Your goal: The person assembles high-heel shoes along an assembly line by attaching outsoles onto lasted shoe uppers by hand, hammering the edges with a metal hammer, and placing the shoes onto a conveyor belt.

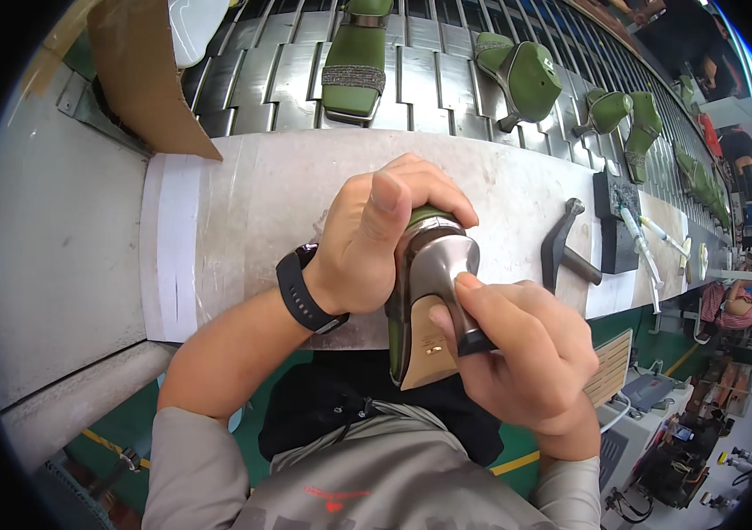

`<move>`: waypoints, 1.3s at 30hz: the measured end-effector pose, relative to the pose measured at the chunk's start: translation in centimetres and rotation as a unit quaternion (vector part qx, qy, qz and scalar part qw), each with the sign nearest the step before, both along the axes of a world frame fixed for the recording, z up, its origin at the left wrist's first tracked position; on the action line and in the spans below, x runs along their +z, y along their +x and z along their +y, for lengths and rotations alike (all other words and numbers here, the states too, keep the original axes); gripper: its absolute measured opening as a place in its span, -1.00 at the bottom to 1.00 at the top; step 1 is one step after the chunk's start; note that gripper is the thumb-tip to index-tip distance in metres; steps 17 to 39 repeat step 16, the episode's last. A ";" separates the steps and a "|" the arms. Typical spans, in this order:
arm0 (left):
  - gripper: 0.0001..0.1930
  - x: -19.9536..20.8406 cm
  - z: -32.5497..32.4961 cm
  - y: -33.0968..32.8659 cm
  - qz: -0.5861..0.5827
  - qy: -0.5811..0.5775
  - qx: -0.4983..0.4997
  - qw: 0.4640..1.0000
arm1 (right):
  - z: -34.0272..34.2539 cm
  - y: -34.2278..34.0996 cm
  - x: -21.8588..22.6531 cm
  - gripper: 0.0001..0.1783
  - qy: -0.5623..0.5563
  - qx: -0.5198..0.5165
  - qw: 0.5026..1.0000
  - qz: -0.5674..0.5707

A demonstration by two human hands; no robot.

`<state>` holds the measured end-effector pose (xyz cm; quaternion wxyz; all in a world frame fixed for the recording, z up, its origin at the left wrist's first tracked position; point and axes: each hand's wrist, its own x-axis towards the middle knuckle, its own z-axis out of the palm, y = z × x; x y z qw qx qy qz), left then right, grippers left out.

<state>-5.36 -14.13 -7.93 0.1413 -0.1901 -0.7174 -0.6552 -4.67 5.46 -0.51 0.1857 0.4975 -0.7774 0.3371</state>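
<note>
A green high-heeled sandal (426, 331) is upside down in front of my chest, over the near edge of the bench. Its tan sole faces up, and a silver heel (446, 265) with a dark tip rises from it. My left hand (380, 216) wraps round the far end of the sandal, its thumb raised. The fingertips on the sandal's far side are partly hidden. On the right, my right hand (521, 349) grips the heel near its dark tip, thumb and index finger against the metal.
Right of my hands lie a hammer (555, 243), a black block (614, 230) and syringes (641, 243). Beyond the pale bench (261, 194), a metal slat conveyor (261, 84) carries several green sandals (354, 84). Cardboard (133, 71) stands at far left. People (738, 305) are at far right.
</note>
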 end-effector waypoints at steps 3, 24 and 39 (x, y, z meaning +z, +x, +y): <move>0.12 -0.1 -0.2 0.0 -0.001 0.005 0.002 1.000 | -0.4 -0.1 -0.6 -0.62 -0.018 -0.002 1.000 -0.003; 0.09 0.1 -0.1 0.2 -0.004 -0.006 0.007 1.000 | -0.3 -0.3 -1.5 -0.58 -0.020 0.005 1.000 -0.021; 0.09 0.1 -0.1 0.2 -0.004 -0.006 0.007 1.000 | -0.3 -0.3 -1.5 -0.58 -0.020 0.005 1.000 -0.021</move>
